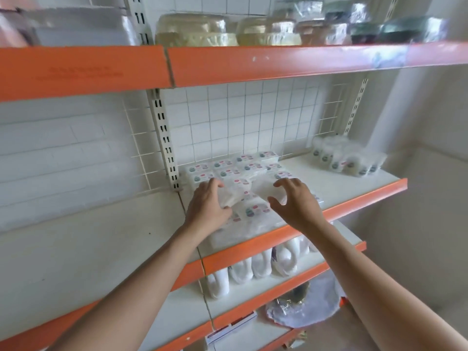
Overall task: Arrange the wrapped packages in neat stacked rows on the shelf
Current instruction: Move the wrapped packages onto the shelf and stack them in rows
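Wrapped packages (243,171) lay in far rows; left hand (207,206) gripped a loose package (238,192), likely for alignment; right hand (296,201) hovered, fingers wide.

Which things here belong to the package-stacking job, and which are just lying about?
Job: flat clear-wrapped labelled packages in rows; loose wrapped package gripped by left hand; right hand; white orange-edged shelf.
Lying about: wrapped bowls above; bundled small white tubs; white cup stacks below.

Glossy clear-plastic wrapped packages (238,188); matt white shelf (342,183), seemingly painted metal.
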The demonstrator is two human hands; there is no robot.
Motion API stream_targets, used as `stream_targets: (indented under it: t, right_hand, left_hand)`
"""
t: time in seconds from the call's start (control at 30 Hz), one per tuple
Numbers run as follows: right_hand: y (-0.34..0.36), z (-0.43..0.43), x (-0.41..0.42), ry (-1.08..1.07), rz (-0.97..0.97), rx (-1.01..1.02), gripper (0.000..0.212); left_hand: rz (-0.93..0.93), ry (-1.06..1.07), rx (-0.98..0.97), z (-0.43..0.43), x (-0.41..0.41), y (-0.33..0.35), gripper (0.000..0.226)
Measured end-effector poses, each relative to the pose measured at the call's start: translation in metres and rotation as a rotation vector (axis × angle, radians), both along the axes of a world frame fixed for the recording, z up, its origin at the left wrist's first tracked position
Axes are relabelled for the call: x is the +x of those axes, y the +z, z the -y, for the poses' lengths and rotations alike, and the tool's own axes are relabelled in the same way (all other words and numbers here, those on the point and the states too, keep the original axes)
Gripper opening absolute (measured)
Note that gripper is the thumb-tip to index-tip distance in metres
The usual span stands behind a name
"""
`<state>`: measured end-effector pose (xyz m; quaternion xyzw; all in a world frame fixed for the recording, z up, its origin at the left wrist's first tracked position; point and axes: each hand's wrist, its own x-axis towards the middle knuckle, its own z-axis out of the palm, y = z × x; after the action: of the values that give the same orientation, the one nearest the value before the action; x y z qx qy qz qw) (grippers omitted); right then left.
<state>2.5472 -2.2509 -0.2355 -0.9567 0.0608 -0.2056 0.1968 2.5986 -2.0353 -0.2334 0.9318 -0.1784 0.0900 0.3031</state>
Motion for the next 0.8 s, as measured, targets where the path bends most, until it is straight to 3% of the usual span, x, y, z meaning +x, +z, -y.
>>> stream_targets:
  t: [0.33, 0.43, 0.57, 0.8]
  right_hand:
    - [-0.003, 0.053, 0.039, 0.041, -0.030, -0.015, 0.041]
    - [0.000, 0.061, 0.059, 0.104, -0.019, 0.003, 0.041]
    - [0.005, 0.063, 0.084, 0.191, 0.016, 0.009, 0.049]
    - [0.005, 0.069, 0.109, 0.371, 0.152, 0.073, 0.068]
  left_hand:
    - [-0.149, -0.070, 0.084, 0.043, 0.064, -0.007, 0.052]
    - [-0.028, -0.105, 0.110, 0.052, 0.078, -0.001, 0.040]
    - [0.095, -0.176, -0.002, 0.074, 0.088, 0.012, 0.028]
    - [-0.164, -0.187, 0.003, 0.113, 0.102, 0.018, 0.055]
